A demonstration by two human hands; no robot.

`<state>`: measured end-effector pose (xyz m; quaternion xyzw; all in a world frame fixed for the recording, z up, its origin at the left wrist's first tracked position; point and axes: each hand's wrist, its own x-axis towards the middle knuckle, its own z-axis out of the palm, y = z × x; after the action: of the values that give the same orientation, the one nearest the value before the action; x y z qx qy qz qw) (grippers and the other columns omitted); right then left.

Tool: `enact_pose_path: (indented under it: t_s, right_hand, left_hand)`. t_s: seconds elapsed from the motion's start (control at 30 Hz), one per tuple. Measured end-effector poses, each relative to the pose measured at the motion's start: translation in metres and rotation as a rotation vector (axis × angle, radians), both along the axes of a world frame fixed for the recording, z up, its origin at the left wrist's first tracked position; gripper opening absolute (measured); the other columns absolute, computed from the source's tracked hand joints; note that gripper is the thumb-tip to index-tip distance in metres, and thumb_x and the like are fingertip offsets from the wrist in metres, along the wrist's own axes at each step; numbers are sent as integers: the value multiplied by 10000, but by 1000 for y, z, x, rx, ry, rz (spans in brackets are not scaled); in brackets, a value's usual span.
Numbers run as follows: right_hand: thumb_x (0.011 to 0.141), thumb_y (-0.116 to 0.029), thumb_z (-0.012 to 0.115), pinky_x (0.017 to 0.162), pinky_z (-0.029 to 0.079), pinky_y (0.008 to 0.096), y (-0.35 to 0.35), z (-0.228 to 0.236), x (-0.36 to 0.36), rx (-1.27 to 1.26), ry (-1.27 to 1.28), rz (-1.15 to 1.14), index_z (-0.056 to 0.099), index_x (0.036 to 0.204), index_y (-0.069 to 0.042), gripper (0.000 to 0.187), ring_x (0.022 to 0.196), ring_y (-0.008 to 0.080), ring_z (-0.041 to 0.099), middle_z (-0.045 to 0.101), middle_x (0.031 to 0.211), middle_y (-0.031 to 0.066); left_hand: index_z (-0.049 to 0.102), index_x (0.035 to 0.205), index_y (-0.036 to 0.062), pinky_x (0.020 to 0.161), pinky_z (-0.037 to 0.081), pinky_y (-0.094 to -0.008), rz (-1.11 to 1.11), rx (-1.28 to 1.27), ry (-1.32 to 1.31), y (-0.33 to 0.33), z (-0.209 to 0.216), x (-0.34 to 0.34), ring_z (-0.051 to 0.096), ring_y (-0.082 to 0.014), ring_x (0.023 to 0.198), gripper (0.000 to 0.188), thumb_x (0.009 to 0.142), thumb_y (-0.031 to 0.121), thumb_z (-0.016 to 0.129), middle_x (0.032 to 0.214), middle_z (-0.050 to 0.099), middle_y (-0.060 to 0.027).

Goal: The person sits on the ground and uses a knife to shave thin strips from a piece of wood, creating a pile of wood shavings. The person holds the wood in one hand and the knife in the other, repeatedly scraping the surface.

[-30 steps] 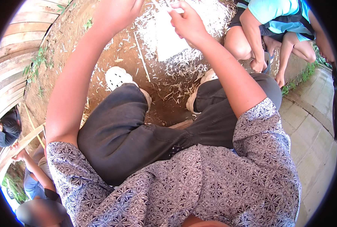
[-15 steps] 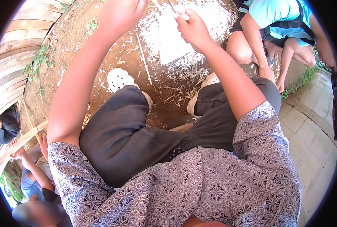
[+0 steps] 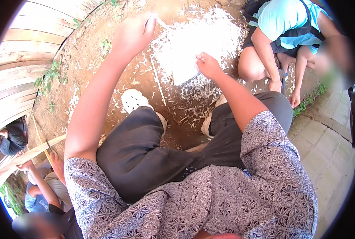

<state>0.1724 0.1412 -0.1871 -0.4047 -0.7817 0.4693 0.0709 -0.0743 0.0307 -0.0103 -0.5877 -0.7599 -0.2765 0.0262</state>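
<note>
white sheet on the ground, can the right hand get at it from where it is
Probably yes: the right hand is already at the edge of the white sheet, and only loose pale shavings lie around it, nothing blocking.

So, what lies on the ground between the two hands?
In the head view, a pile of pale shavings covers the brown earth between the left hand and the right hand, which touches a white sheet.

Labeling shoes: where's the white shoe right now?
Head view, left of centre: the white shoe sits on the dirt ground below the left hand, at the hem of the dark trouser leg, with pale shavings to its right.
</note>
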Motion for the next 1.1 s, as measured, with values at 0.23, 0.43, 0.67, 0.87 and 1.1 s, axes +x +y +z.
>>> enact_pose_path:
  t_s: [0.23, 0.43, 0.67, 0.87, 1.1]
  right_hand:
    - [1001, -300, 641, 666, 531, 381, -6, 89, -58, -309, 172, -86, 639, 1192, -66, 302, 665, 217, 654, 698, 782, 117]
    - [998, -314, 650, 612, 508, 348, -5, 44, -48, -80, 62, -31, 646, 1169, -102, 272, 620, 200, 638, 683, 747, 104]
    - [996, -294, 643, 603, 524, 360, 9, 36, -17, -186, -163, -14, 648, 1168, -98, 261, 603, 207, 641, 688, 773, 122]
    - [1047, -289, 600, 423, 368, 290, 8, 57, -31, -403, 113, -129, 588, 1214, -92, 259, 470, 91, 464, 563, 698, 29]
    - [1016, -263, 603, 508, 489, 322, -5, 73, -63, -273, 155, 2, 645, 1203, -89, 258, 604, 135, 616, 655, 766, 102]
  left_hand:
    - [605, 895, 37, 607, 458, -458, 2, -56, -58, -10, -2, -8, 578, -392, 639, 313, 1044, 308, 558, 710, 592, -194]
    - [601, 905, 47, 615, 453, -459, -28, -65, -47, -4, -1, 4, 580, -385, 654, 311, 1041, 322, 551, 717, 590, -189]
    - [590, 901, 47, 630, 456, -441, 6, -185, -164, -4, 8, 0, 564, -363, 648, 322, 1046, 325, 516, 716, 578, -182]
    - [626, 886, 13, 680, 498, -476, -70, -320, -375, -9, 2, -19, 634, -388, 705, 344, 995, 314, 498, 762, 632, -229]
    - [592, 881, 4, 697, 481, -471, -91, -275, -230, -8, 4, -19, 592, -375, 722, 396, 1042, 347, 477, 766, 609, -208]
